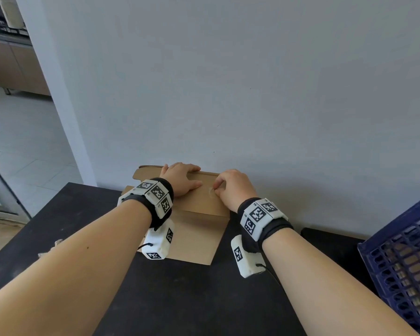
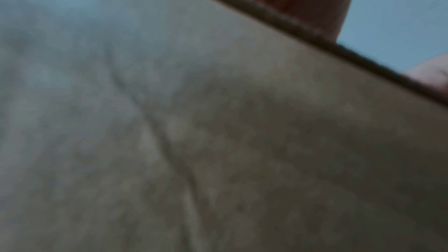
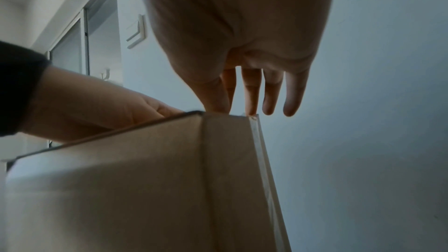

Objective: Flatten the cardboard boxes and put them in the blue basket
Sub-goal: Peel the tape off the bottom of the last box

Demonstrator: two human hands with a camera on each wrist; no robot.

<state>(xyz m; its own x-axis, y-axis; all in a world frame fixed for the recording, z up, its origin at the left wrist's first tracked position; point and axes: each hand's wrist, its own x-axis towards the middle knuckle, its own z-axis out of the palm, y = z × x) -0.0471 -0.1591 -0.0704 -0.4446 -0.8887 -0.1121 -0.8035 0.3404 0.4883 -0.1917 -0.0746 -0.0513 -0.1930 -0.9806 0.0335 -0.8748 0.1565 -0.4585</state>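
The left hand (image 1: pixel 180 179) lies with straight fingers flat on the cardboard box (image 1: pixel 199 214) while the right hand (image 1: pixel 233 187) pinches its top edge, the box standing mid-counter (image 1: pixel 180 299) against the wall, the blue basket (image 1: pixel 403 267) at right.

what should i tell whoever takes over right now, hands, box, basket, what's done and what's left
Left hand: flat, fingers straight, pressing the top of the brown cardboard box near its far edge.
Right hand: fingers bent, tips on the box top beside a round mark; the thumb seems to pinch there, but a firm grip cannot be made out.
The box lies on the black table against the grey wall, front flap folded out, body not yet fully flat.
Dark blue plastic basket stands at the right, with brown cardboard visible through its side.
Left: finish flattening this box, then put it in the basket.
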